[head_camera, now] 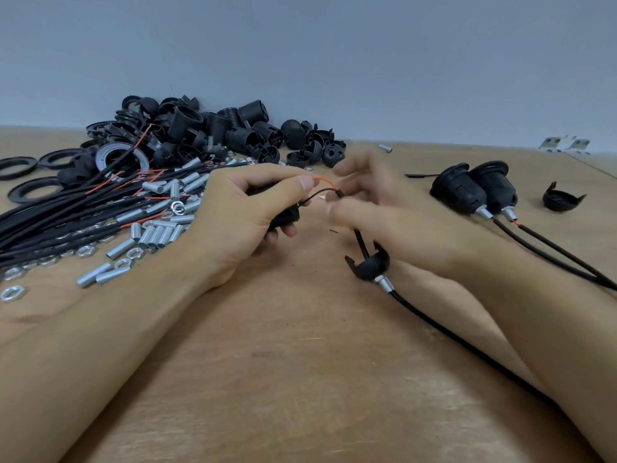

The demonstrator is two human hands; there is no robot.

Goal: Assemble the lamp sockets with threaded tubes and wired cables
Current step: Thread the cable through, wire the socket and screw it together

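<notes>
- The left hand (248, 208) has a closed grip on a black socket part (287, 217); its thumb and forefinger pinch a red wire (325, 181) near its end.
- A black wire (317, 197) curves out from the same part, just under the red one.
- The right hand (377, 208) is blurred; its fingers look loosely spread beside the wire ends, and whether its grip holds anything I cannot tell.
- Both wires run into a black cable (467, 345), which passes under the right hand and along the surface (300, 379) toward the near right edge.
- A black cap (369, 264) sits on that cable below the right hand, with a metal tube (384, 283) at its lower end.
- Two finished sockets (474, 188) lie side by side at the right, each with a tube and cable leading off right.
- A lone cap piece (562, 197) lies just right of them.
- At the left, a bundle of cables (66, 215) lies among loose tubes (157, 233) and nuts (13, 292).
- Behind them, a heap of black socket shells (233, 132) and rings (30, 192) lies against the wall.
</notes>
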